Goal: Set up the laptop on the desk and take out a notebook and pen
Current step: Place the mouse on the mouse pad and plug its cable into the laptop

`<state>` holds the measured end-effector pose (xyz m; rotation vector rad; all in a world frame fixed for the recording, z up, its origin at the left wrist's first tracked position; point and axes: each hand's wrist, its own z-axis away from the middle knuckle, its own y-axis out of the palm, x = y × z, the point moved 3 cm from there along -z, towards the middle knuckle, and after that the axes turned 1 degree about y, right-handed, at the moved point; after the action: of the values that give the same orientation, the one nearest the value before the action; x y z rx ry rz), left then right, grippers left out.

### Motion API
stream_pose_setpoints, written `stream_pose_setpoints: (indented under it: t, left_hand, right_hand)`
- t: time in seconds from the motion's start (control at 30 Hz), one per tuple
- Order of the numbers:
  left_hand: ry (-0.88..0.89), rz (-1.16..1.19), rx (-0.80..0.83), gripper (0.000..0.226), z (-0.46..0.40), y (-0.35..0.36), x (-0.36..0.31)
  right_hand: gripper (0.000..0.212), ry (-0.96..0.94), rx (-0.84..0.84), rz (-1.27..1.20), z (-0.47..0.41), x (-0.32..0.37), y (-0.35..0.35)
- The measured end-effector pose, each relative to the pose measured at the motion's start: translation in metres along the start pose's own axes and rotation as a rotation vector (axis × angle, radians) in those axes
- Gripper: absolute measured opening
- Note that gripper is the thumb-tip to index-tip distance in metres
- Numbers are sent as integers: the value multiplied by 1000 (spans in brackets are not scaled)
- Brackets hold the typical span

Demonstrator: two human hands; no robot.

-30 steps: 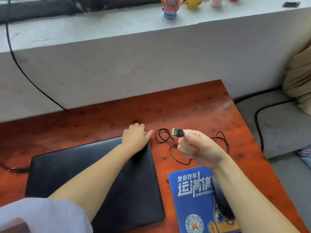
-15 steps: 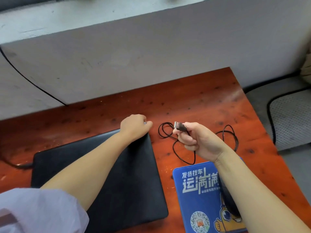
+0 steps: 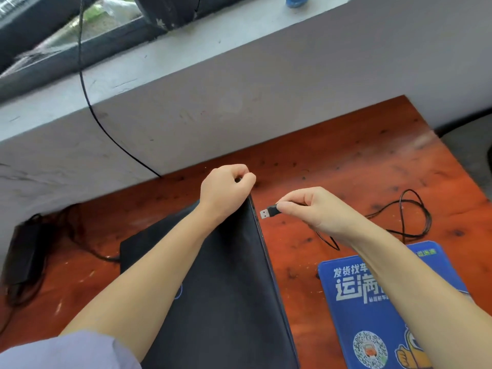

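Note:
A closed black laptop (image 3: 229, 288) lies on the red-brown wooden desk (image 3: 346, 166). My left hand (image 3: 226, 189) grips the laptop's far right corner, which looks lifted a little off the desk. My right hand (image 3: 316, 209) pinches a black USB plug (image 3: 269, 213) with its metal tip pointing left, a short gap from the laptop's right edge. The plug's thin black cable (image 3: 410, 217) loops over the desk behind my right wrist. No notebook or pen is visible.
A blue printed mouse pad (image 3: 354, 310) lies right of the laptop, partly under my right forearm. A black power brick (image 3: 24, 251) with cords sits at the desk's left. A grey wall ledge (image 3: 186, 75) borders the desk's far side, with a black cable (image 3: 87, 102) hanging down it.
My right hand has turned the USB plug down and toward the laptop's right edge. My left hand has closed on the laptop's far corner and raised it slightly. The camera has tilted and moved closer.

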<state>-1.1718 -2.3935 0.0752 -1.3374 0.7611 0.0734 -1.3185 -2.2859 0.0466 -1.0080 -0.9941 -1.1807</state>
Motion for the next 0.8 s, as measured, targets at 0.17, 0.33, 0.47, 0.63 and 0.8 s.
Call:
stream_pose_setpoints:
  t: [0.17, 0.33, 0.47, 0.63, 0.8]
  left_hand:
    - [3, 38, -12, 28, 3, -6, -2]
    - [-18, 37, -11, 26, 6, -7, -4]
    - [-26, 42, -10, 24, 6, -7, -3]
    - [-16, 36, -14, 25, 7, -7, -5]
    - [-18, 20, -16, 23, 6, -4, -4]
  right_hand:
    - [30, 100, 49, -96, -1, 0, 4]
    - [31, 6, -1, 119, -4, 15, 10]
    - [35, 19, -37, 221, -7, 21, 9]
    - [36, 12, -77, 393, -9, 33, 8]
    - [39, 24, -103, 493, -8, 40, 13]
